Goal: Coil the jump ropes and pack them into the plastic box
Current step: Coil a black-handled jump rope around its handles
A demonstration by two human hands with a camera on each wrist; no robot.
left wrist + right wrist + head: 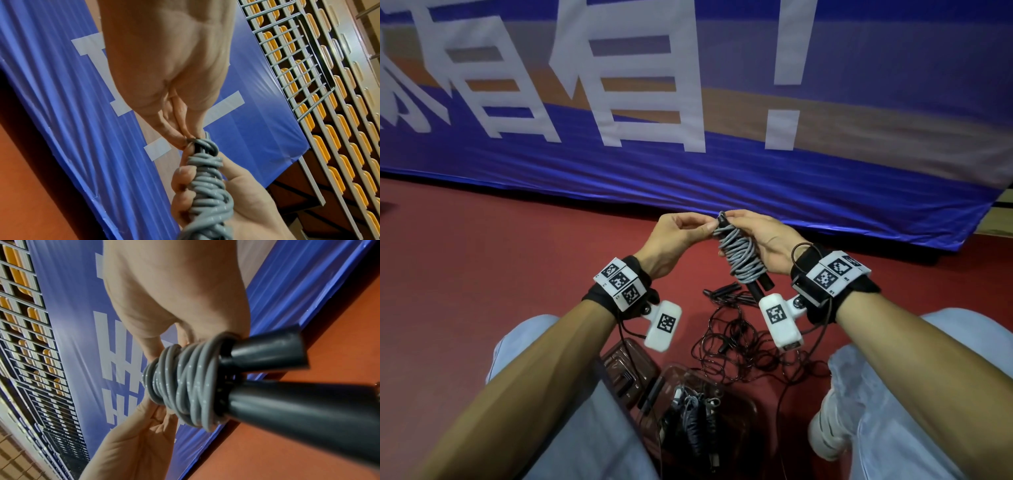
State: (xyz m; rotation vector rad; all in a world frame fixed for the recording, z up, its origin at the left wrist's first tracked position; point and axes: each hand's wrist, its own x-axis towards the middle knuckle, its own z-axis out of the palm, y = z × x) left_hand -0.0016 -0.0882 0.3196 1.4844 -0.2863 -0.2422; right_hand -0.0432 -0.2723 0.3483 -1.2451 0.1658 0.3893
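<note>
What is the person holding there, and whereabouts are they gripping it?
A grey jump rope wound round its black handles: right hand grips the coiled middle, left hand pinches the top end.

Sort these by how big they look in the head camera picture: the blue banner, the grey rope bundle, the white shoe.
1. Blue banner, largest by far.
2. White shoe.
3. Grey rope bundle, looks smallest, though only a little smaller than the shoe, which sits nearer the camera.
</note>
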